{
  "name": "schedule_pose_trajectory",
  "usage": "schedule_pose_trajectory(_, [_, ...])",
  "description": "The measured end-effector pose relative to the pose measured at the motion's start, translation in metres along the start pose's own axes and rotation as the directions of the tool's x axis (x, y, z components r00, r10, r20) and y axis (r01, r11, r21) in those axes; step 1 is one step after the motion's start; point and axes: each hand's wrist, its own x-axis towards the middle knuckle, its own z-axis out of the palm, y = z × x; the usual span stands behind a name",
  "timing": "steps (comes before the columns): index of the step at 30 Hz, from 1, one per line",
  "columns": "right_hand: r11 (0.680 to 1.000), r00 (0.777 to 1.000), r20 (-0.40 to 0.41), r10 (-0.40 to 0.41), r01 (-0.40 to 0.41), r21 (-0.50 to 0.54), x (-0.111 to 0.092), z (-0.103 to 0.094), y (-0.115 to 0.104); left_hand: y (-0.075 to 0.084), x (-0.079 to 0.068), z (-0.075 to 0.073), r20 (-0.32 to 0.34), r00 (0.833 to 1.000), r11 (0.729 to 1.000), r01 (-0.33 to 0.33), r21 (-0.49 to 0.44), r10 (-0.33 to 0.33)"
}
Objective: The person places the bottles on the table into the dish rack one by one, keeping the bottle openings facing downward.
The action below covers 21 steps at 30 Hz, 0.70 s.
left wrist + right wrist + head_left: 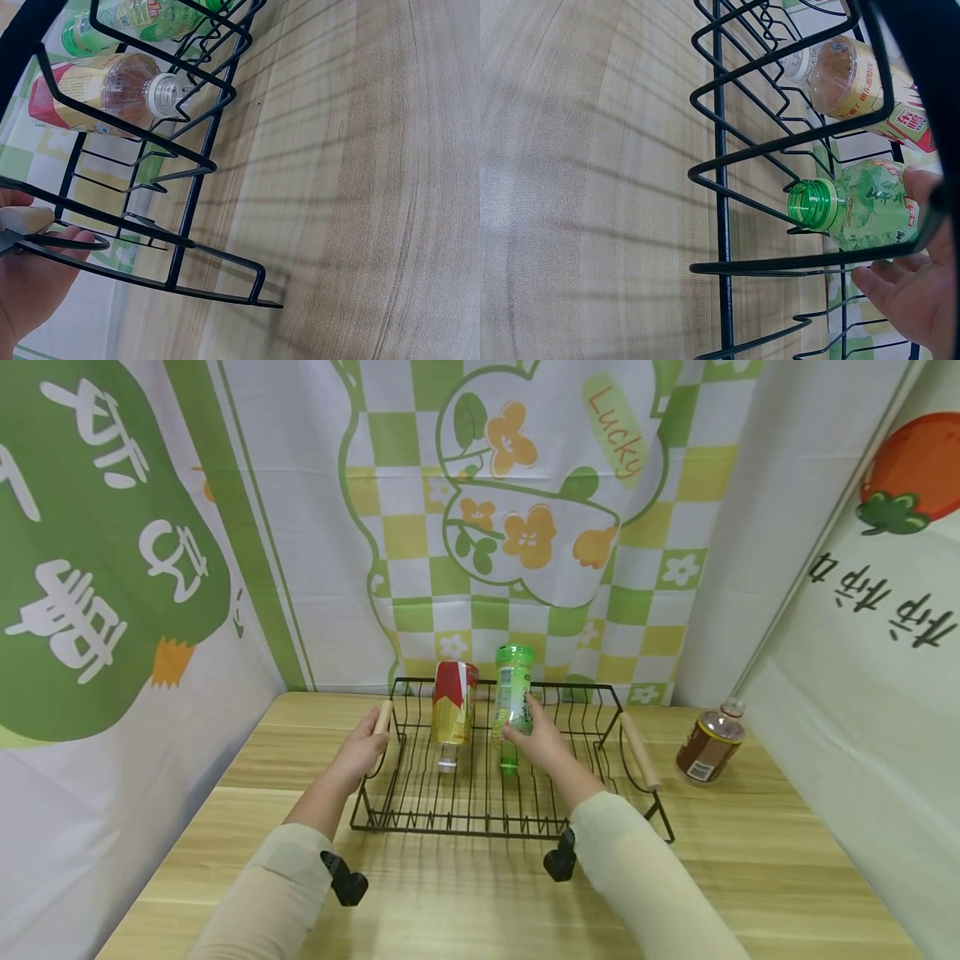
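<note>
A black wire dish rack point(487, 836) with wooden handles stands on the table. My left hand point(362, 748) grips its left handle point(384, 716); in the left wrist view the fingers point(75, 244) curl by that handle. A green plastic bottle point(513, 675) stands upside down in the rack, its uncapped neck point(810, 204) down among the wires. Thumb and fingers of my right hand point(542, 743) hold it by its label. To its left, a bottle with a red and yellow label point(453, 703) is also upside down in the rack, neck low.
A brown-labelled bottle point(710, 745) stands upright, uncapped, on the table right of the rack. The rack's right wooden handle point(639, 752) leans outward. Patterned curtains point(525, 527) hang behind and at both sides of the wooden table point(450, 893).
</note>
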Motion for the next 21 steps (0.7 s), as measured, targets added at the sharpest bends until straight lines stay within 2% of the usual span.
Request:
schedule_pose_trajectory(9, [0.999,1.0,0.017,0.002,-0.001,-0.04,-0.0006,-0.0003,0.0005,0.003,0.0003,-0.0014,0.017,1.0,1.0,0.023,-0.019,-0.023])
schedule_pose_trajectory(21, [0.999,1.0,-0.011,0.003,-0.003,0.037,-0.0035,0.0001,-0.0013,-0.0021,0.0009,-0.0005,-0.002,1.0,1.0,0.003,0.01,-0.003])
